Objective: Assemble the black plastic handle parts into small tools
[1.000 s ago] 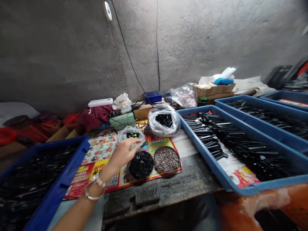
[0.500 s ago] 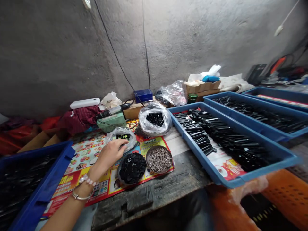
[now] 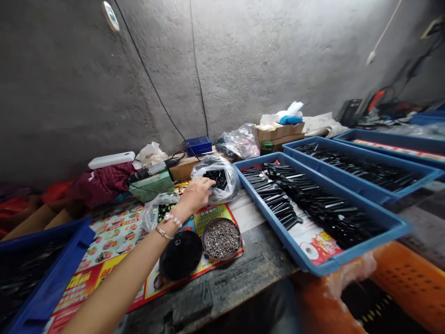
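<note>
My left hand [image 3: 195, 195] reaches across the bench, its fingers stretched out and resting on the mouth of a clear plastic bag of small black parts [image 3: 218, 178]. Nothing shows in the hand. Bracelets sit on its wrist. Just left of the wrist lies a smaller clear bag of black and green bits [image 3: 155, 214]. In front of the arm stand a round dish of black parts [image 3: 181, 255] and a round dish of silver screws [image 3: 221, 239]. My right hand is out of view.
A colourful printed sheet [image 3: 111, 234] covers the bench. Blue trays of long black parts stand to the right [image 3: 361, 241] and behind it [image 3: 410, 183]. Another blue tray [image 3: 52, 278] is at left, an orange crate [image 3: 406, 287] at lower right, and boxes, cloth and cables along the wall.
My left hand has moved from the small bag to the larger bag farther back and right. The view has also swung to the right.
</note>
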